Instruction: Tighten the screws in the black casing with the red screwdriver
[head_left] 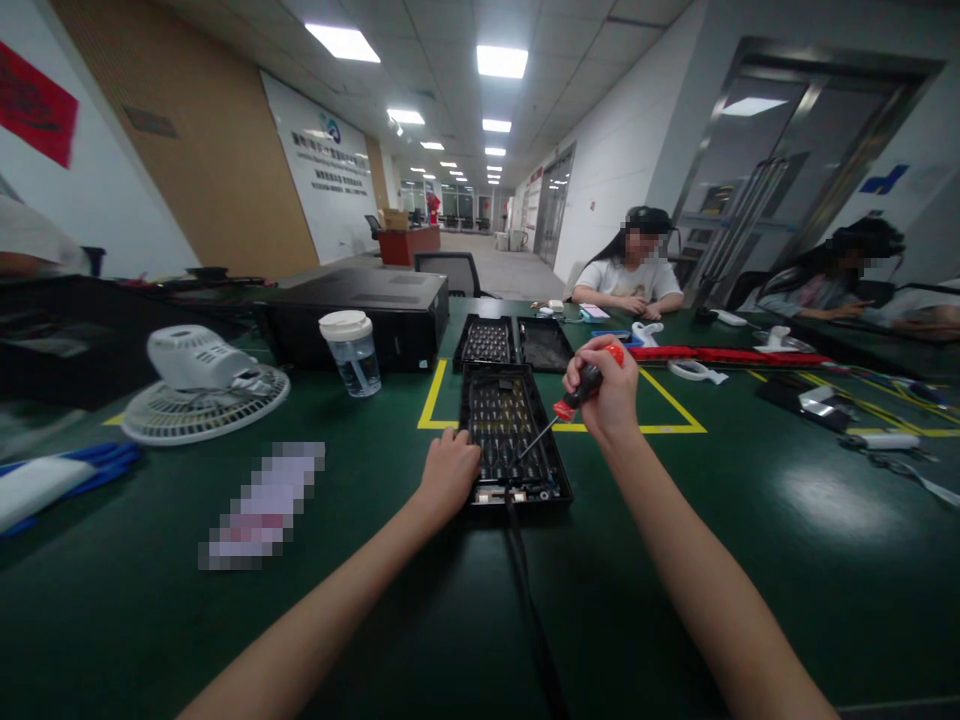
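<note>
My right hand (611, 388) is closed around the red-and-black handle of a screwdriver (582, 388). Its thin shaft slants down to the left, the tip over the lower part of an open black case (551, 440). Rows of small metallic pieces fill the case, and silvery parts show along its near end; whether the tip touches one I cannot tell. My left hand (450, 465) grips the case's left edge with curled fingers. From the near end a flat black cable (531, 600) runs toward me across the green table (360, 640).
Behind lie another open case (489, 342) and a black panel (545, 345). To the left are a lidded cup (351, 355), a white fan (202, 385), blue-and-white gloves (60, 482) and a large black box (360, 310). A person (630, 265) sits across the table.
</note>
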